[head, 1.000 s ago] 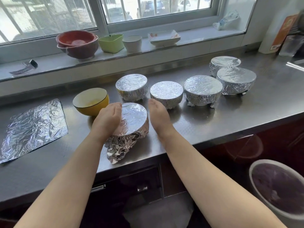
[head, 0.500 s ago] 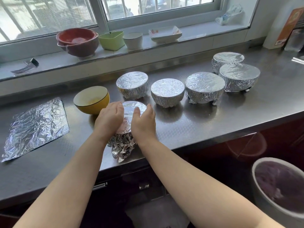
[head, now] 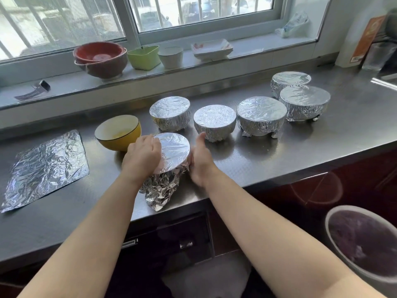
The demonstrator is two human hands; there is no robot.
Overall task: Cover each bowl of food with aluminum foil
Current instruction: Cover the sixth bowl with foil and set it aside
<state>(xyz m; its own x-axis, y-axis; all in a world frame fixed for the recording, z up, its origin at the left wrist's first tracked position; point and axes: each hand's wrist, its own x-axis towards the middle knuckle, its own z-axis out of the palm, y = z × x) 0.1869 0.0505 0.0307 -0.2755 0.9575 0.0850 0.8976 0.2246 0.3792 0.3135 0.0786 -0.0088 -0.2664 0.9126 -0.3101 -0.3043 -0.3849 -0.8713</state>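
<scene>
**Q:** What is shown on the steel counter (head: pixel 268 160)?

**A:** A foil-topped bowl (head: pixel 171 150) is seen near the counter's front edge, pressed from both sides. The left hand (head: pixel 142 157) is curled over its left rim, fingers bent onto the foil; the right hand (head: pixel 199 160) is laid flat against the right side, fingers straight. A crumpled foil tail (head: pixel 160 190) is left hanging toward the near edge.

**Q:** And the rest of the job?

**A:** Five wrapped bowls (head: pixel 214 122) are lined up farther back and to the right. One yellow bowl (head: pixel 118 135) is left uncovered just to the left, and a spare foil sheet (head: pixel 46 166) is laid flat at the far left.

**Q:** What could be spoiled from here?

**A:** The thin foil could be torn if it is squeezed too hard at the rim. The bowl could be nudged off the near edge, since it is set close to it. The loose tail could be snagged if it is not tucked under.

**Q:** Can any writing be read?

**A:** An orange label (head: pixel 365 39) is glimpsed at the far right, but its print is possibly too blurred to be read.
</scene>
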